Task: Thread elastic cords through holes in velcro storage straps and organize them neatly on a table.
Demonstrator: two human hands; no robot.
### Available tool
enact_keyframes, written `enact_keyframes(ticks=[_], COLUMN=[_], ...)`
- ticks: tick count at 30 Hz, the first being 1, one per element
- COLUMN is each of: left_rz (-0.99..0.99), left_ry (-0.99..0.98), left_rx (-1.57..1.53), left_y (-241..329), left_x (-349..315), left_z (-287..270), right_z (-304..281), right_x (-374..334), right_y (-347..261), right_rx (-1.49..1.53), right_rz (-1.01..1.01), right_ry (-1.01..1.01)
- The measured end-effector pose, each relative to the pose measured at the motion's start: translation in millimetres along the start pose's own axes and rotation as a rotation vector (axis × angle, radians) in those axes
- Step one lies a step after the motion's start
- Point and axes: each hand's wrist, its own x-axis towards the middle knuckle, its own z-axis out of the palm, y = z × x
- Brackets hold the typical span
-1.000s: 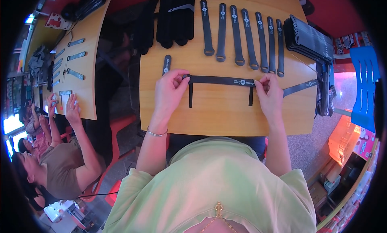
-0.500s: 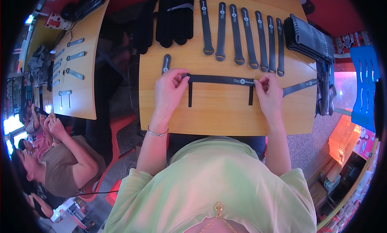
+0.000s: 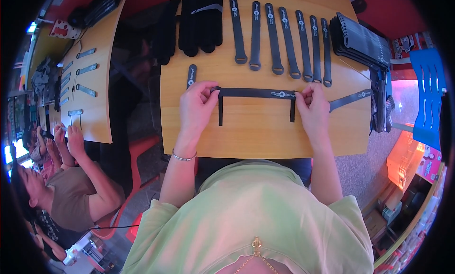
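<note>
A black hook-and-loop strap with white lettering is stretched level above the wooden table. My left hand pinches its left end between thumb and fingers. At the other end, my right hand has its fingertips closed on the strap. Below the strap, a narrow black strip runs toward me near the left end, and a matching strip near the right; I cannot tell whether they lie on the tabletop or hang. A short grey strap lies just beyond my left hand.
Several grey straps with looped ends lie in a row at the back. Black strap bundles are at the back left, a stack of dark straps at the right. One strap lies right of my hand. A co-worker sits at the left table.
The view has shifted slightly. My right fingers have curled in more at the strap's end, while my left hand keeps its pinch. The co-worker's hands have moved lower and nearer their table.
</note>
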Motion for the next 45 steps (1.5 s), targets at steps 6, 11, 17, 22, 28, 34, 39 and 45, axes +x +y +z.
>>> enact_keyframes(ticks=[6,11,17,22,28,34,39,45], left_rz=[0.013,0.033,0.172,0.372,0.432,0.387,0.286,0.198], left_ry=[-0.002,0.008,0.045,0.2,0.069,0.173,0.372,0.239], left_rx=[0.005,0.018,0.176,0.456,0.52,0.58,0.731,0.592], left_y=[-3,4,10,38,34,12,-11,-32], left_x=[1,-1,-6,-23,-30,-35,-36,-42], left_z=[0,-1,0,4,13,-13,-47,-60], right_z=[2,7,5,8,29,-1,-8,13], right_x=[-2,-6,-8,-22,-42,-37,-33,-34], right_y=[-3,-1,-8,-30,-46,-23,-28,-53], right_rx=[-0.072,-0.147,-0.052,-0.243,-0.501,-0.639,-0.397,-0.156], right_rz=[-0.113,-0.169,-0.12,-0.361,-0.638,-0.509,-0.508,-0.642], right_ry=[0.06,0.114,0.152,0.036,-0.34,-0.13,-0.047,-0.118])
